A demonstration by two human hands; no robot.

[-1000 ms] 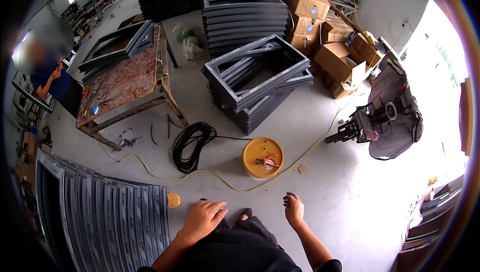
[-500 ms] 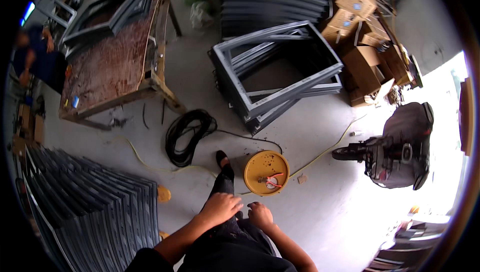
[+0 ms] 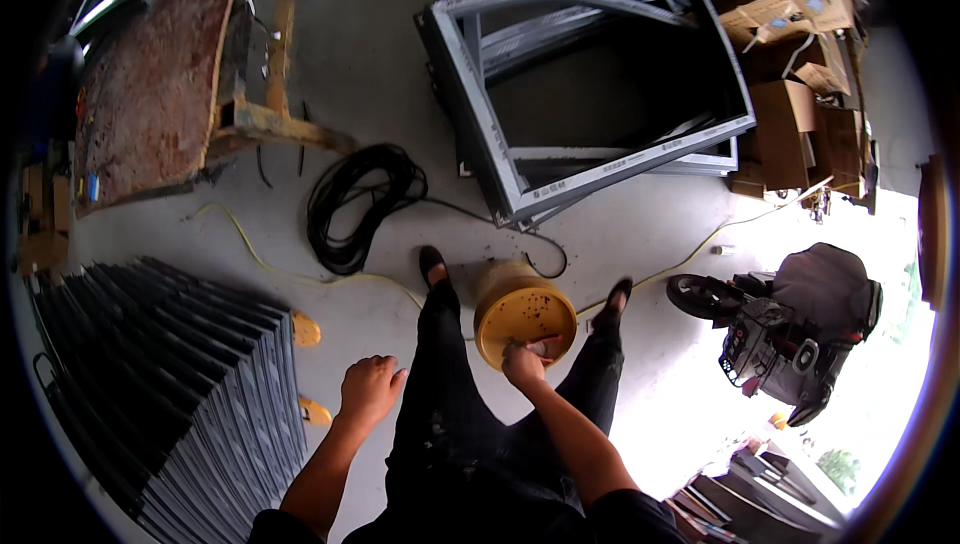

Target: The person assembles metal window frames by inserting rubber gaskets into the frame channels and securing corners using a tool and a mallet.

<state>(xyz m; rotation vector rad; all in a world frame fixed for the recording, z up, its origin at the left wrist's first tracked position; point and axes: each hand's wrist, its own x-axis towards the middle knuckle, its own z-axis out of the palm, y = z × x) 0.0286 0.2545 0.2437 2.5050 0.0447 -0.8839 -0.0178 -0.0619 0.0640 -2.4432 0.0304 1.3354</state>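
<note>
A yellow bucket (image 3: 505, 304) with a round lid-like top stands between my feet, small dark bits scattered over it. My right hand (image 3: 523, 364) is down on this top, fingers bent together at the jaw end of a pair of red-handled pliers (image 3: 548, 346). Whatever the fingertips grip is hidden under them. A white round item beside the pliers shows only in part. My left hand (image 3: 368, 389) hangs over the floor left of my leg, its fingers curled in and nothing seen in them.
Grey metal frames (image 3: 600, 184) lie stacked ahead. Coiled black cable (image 3: 365, 209) and a yellow hose (image 3: 650, 286) cross the floor. Dark profiles (image 3: 190, 384) are stacked at left, a wooden table (image 3: 150, 94) beyond. Cardboard boxes (image 3: 785, 129) and a covered scooter (image 3: 800, 314) stand at right.
My right hand has moved forward and right onto the bucket top at the pliers. My left hand has moved away to the left. The view has shifted, and both feet now straddle the bucket.
</note>
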